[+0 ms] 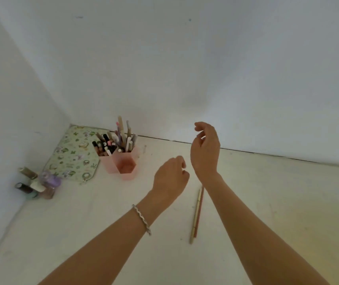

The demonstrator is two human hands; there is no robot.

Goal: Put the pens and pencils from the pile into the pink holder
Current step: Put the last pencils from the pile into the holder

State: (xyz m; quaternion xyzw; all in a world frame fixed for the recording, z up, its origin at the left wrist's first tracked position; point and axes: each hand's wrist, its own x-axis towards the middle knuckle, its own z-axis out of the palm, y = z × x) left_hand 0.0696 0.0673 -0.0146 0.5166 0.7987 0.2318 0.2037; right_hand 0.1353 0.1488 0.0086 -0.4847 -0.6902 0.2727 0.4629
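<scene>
The pink holder (123, 163) stands near the back corner of the white table, made of hexagonal cups. Its rear cups hold several pens and pencils (121, 136); the front cup looks empty. Two pencils (197, 214), one beige and one reddish, lie side by side on the table between my forearms. My left hand (170, 177), with a chain bracelet on the wrist, hovers right of the holder with fingers curled and nothing visible in them. My right hand (205, 149) is raised above the table, fingers loosely apart and empty.
A floral patterned pouch (74, 155) lies in the corner behind the holder. Several small bottles (39, 184) stand by the left wall. White walls (164, 68) close the table at the back and left.
</scene>
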